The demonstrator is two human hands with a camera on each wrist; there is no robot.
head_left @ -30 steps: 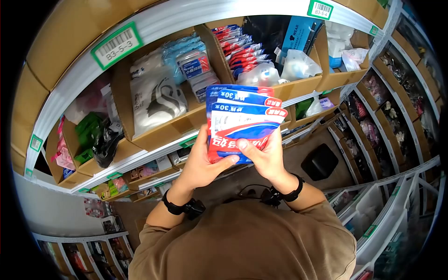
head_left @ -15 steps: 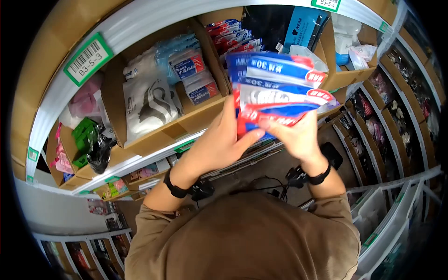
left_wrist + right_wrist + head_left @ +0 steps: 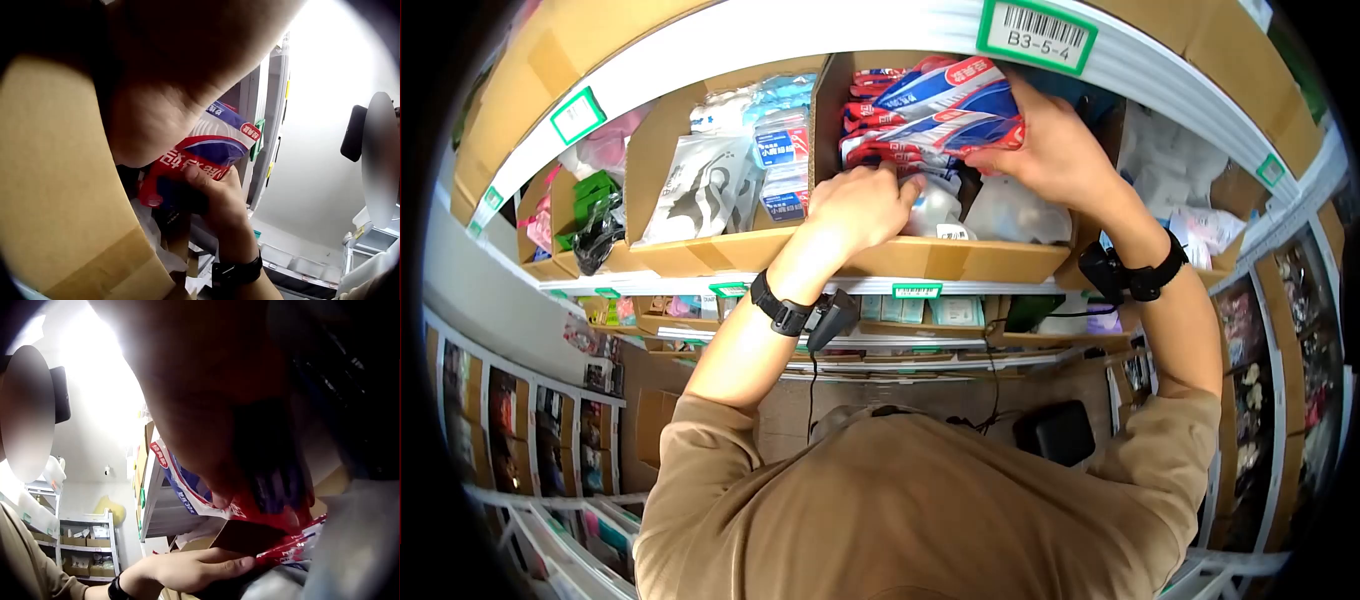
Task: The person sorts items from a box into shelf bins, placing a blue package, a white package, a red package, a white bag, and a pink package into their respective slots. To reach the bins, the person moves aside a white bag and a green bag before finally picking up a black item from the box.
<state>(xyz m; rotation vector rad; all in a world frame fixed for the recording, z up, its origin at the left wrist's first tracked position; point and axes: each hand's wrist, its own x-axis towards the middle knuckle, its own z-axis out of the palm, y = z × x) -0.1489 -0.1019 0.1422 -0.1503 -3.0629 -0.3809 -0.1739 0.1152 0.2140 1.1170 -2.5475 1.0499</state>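
In the head view my right hand point(image 3: 1065, 150) grips a small stack of red, white and blue floss pick packets point(image 3: 960, 105), thumb on the near side. The stack is tilted over the row of like packets point(image 3: 880, 150) in a cardboard box on the shelf. Lower and to the left, my left hand point(image 3: 862, 205) reaches over the box's front wall, its fingertips at that row and partly hidden. In the right wrist view its thumb point(image 3: 237, 567) lies straight beside a packet. The left wrist view shows the held packets point(image 3: 215, 144) from the side.
Clear plastic bags point(image 3: 1020, 210) lie at the front of the same box point(image 3: 960, 260). To the left, another box holds a grey-white bag point(image 3: 700, 185) and small blue boxes point(image 3: 782, 150). A shelf beam point(image 3: 880, 30) with barcode labels runs close above the hands.
The packets, earlier held by both hands in front of the shelf, are now over the box in the right hand alone. The left hand has let go and moved to the row of packets.
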